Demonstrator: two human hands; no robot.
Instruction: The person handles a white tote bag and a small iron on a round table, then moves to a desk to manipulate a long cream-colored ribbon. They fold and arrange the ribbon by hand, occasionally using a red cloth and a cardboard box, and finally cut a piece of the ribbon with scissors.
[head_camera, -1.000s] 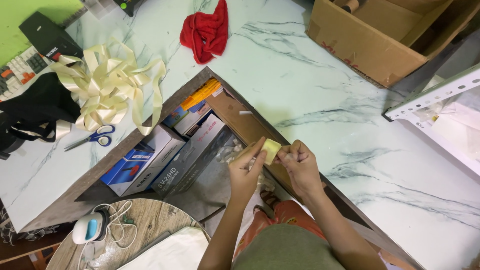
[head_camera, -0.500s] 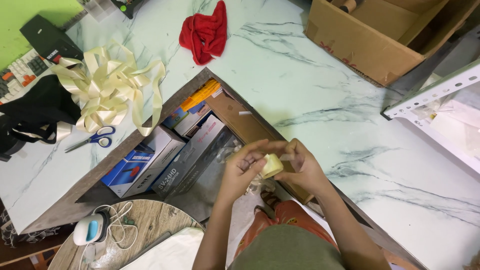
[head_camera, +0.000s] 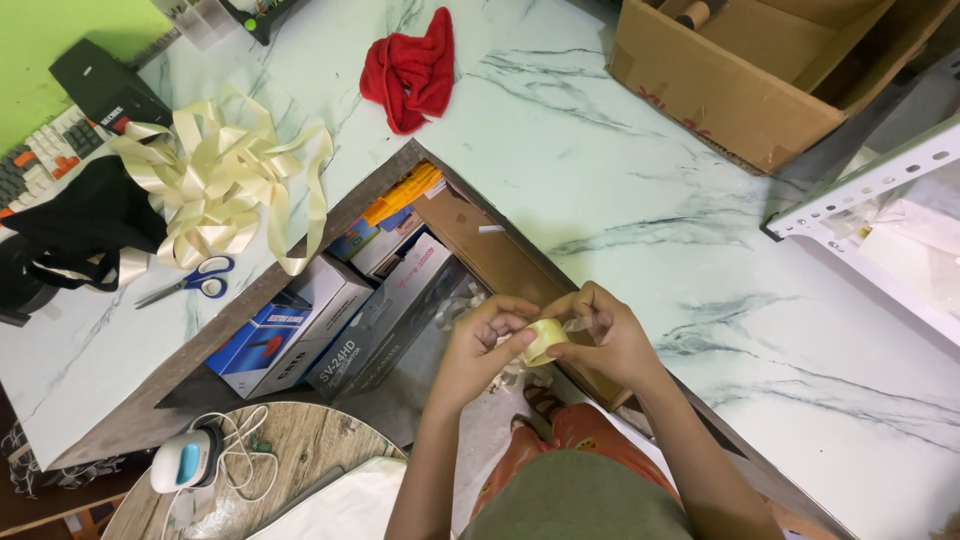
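marble bench (head_camera: 640, 170) wraps in an l around the seated person, so everything sits on its surface within arm's reach. cardboard box (head_camera: 740, 70) is parked at the far right edge, open side up. pile of cream ribbon (head_camera: 225, 175) lies near the bench's left inner edge, loops loose, with blue scissors (head_camera: 190, 282) just beside it toward the near edge, handy for cutting. red cloth (head_camera: 410, 70) is crumpled near the far edge, well apart from the work. boxes (head_camera: 330, 310) are stacked under the bench in the corner gap. both hands are held up over the lap, off the bench, just off its inner edge. left hand (head_camera: 480, 345) has its fingers curled shut around a small roll of clear tape (head_camera: 545, 340), thumb on the rim; right hand (head_camera: 610, 335) is closed too, fingertips pinched on the roll's far side, probably at the tape end, can't confirm. vs half a second ago: hands and roll sit in nearly the same spot, grip a little tighter, the roll more covered by the fingers; a second ago the hands were slightly apart and the roll was more exposed. bench items unchanged.
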